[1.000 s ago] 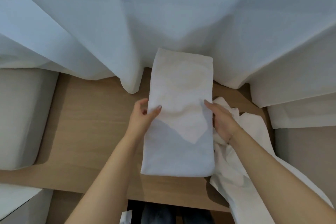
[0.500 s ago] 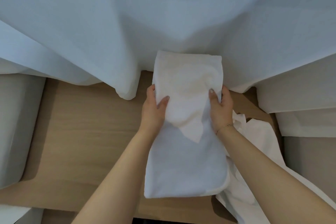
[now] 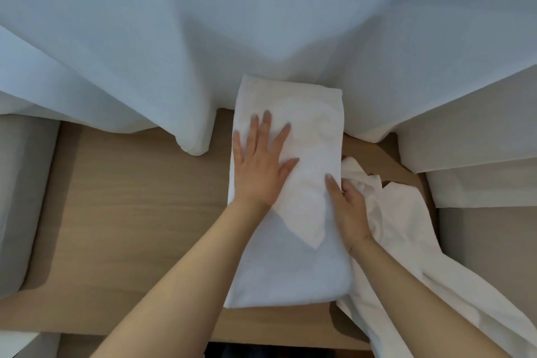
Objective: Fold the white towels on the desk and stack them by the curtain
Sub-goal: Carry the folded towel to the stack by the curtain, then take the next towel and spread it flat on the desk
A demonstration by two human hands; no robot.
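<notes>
Smoothing step: left hand [image 3: 261, 167] flat, fingers spread on folded towel [image 3: 290, 241] by curtain [image 3: 203, 38]; right hand [image 3: 348, 206] pinching its right edge. Next up, probably grabbing crumpled towel [image 3: 406, 227] at right.

No readable text or labels.

- The curtain [image 3: 203, 38] runs off the top, left and right edges, and its hem hides the far edge of the tabletop [image 3: 130, 197].
- The far end of the folded towel [image 3: 290, 270] meets the curtain; whether it tucks under cannot be told.
- The right hand [image 3: 348, 209] has its fingers hidden past the towel's right edge, so its grip cannot be judged.
- The loose towel [image 3: 406, 241] runs off the bottom right corner.
- Both forearms are cut by the bottom edge.
- A dark shape below the tabletop's near edge is unidentifiable.
</notes>
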